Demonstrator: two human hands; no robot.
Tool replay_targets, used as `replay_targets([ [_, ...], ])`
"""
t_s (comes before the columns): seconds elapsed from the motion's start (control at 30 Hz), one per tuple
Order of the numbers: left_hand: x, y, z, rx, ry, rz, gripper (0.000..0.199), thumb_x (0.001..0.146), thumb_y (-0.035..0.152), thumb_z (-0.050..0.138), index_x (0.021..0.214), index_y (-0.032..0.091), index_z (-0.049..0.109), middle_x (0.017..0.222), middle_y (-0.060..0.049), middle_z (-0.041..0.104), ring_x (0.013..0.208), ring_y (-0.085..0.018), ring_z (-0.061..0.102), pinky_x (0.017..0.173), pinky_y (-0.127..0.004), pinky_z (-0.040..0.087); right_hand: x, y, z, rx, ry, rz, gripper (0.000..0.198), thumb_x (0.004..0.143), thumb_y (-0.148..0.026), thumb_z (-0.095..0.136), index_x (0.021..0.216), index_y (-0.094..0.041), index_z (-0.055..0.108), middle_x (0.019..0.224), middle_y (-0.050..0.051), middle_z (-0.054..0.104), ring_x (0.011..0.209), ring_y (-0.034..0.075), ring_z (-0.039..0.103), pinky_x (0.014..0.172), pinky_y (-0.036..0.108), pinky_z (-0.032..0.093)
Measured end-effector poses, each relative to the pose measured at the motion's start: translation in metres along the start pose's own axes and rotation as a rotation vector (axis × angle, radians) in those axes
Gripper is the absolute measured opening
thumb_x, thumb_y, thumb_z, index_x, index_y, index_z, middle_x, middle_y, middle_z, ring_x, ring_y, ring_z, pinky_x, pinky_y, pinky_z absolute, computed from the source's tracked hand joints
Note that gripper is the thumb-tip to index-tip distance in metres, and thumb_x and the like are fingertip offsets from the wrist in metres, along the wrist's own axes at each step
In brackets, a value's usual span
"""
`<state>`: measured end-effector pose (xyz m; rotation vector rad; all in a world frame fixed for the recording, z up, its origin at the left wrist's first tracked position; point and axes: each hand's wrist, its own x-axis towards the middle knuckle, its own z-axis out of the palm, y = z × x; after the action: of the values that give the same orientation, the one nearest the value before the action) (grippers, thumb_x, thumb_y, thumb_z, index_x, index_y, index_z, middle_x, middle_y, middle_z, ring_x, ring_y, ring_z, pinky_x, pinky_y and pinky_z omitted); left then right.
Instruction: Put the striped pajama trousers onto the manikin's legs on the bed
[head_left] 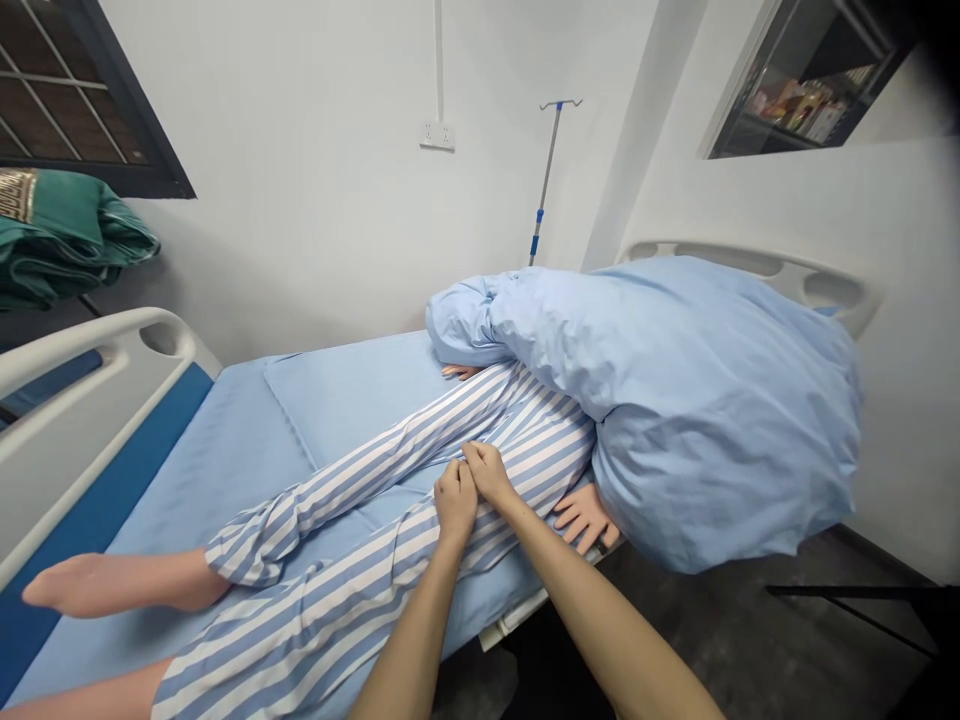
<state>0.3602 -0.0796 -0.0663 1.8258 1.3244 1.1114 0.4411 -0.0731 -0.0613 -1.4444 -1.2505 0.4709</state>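
Note:
My left hand (456,498) and my right hand (487,472) are side by side, both closed, over the upper thighs of a figure lying on the bed. Their fingers are curled into the blue-and-white striped trousers (352,590), though the fingertips are hidden. The figure looks like a manikin, with a smooth bare foot (127,583) at the left. One of its hands (587,517) lies palm down at the near bed edge, right of my wrists. A light blue quilt (720,400) is bunched over its upper body.
The bed's blue sheet (360,385) shows behind the legs. A footboard (127,380) stands at left and a headboard (810,275) at right. An IV pole (551,165) rises behind the bed. Folded green cloth (67,235) is at far left. The quilt overhangs the near edge.

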Motion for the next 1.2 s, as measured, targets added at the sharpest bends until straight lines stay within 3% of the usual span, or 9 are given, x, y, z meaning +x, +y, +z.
replay_targets([
  [0.23, -0.005, 0.001, 0.002, 0.025, -0.013, 0.045, 0.029, 0.079, 0.03, 0.035, 0.052, 0.02, 0.033, 0.047, 0.003, 0.039, 0.049, -0.011, 0.035, 0.052, -0.024, 0.02, 0.012, -0.003, -0.031, -0.027, 0.031, -0.009, 0.034, 0.077, -0.036, 0.037, 0.049, -0.019, 0.026, 0.047, -0.005, 0.023, 0.048, 0.008, 0.026, 0.046, 0.022, 0.022],
  [0.57, 0.0, 0.002, 0.007, 0.025, -0.041, 0.004, 0.029, 0.076, 0.031, 0.038, 0.05, 0.019, 0.031, 0.047, 0.004, 0.036, 0.049, -0.01, 0.033, 0.051, -0.024, 0.02, -0.001, 0.012, -0.028, -0.146, 0.122, -0.052, 0.037, 0.081, -0.037, 0.034, 0.05, -0.018, 0.027, 0.046, -0.005, 0.029, 0.047, 0.008, 0.029, 0.049, 0.023, 0.021],
  [0.93, 0.042, 0.048, 0.018, -0.013, -0.031, 0.142, 0.03, 0.078, 0.031, 0.035, 0.051, 0.02, 0.036, 0.05, 0.002, 0.043, 0.051, -0.011, 0.037, 0.055, -0.024, 0.024, 0.002, 0.014, -0.032, 0.029, 0.154, -0.038, 0.036, 0.082, -0.039, 0.03, 0.057, -0.017, 0.042, 0.054, -0.001, 0.044, 0.053, 0.011, 0.039, 0.052, 0.023, 0.031],
  [1.07, 0.029, 0.034, 0.029, -0.037, -0.052, 0.045, 0.029, 0.078, 0.03, 0.036, 0.052, 0.02, 0.042, 0.053, 0.0, 0.05, 0.053, -0.012, 0.041, 0.055, -0.025, 0.025, 0.0, 0.017, -0.031, 0.043, 0.241, 0.038, 0.036, 0.081, -0.041, 0.033, 0.055, -0.017, 0.04, 0.05, -0.002, 0.041, 0.05, 0.011, 0.037, 0.05, 0.023, 0.031],
  [1.2, 0.012, 0.017, 0.037, 0.113, -0.077, -0.016, 0.031, 0.082, 0.032, 0.031, 0.063, 0.02, 0.052, 0.062, -0.005, 0.058, 0.06, -0.015, 0.048, 0.058, -0.027, 0.027, -0.002, 0.02, -0.031, -0.003, 0.266, 0.052, 0.037, 0.08, -0.041, 0.037, 0.051, -0.018, 0.036, 0.046, -0.003, 0.036, 0.048, 0.01, 0.033, 0.048, 0.023, 0.029],
])
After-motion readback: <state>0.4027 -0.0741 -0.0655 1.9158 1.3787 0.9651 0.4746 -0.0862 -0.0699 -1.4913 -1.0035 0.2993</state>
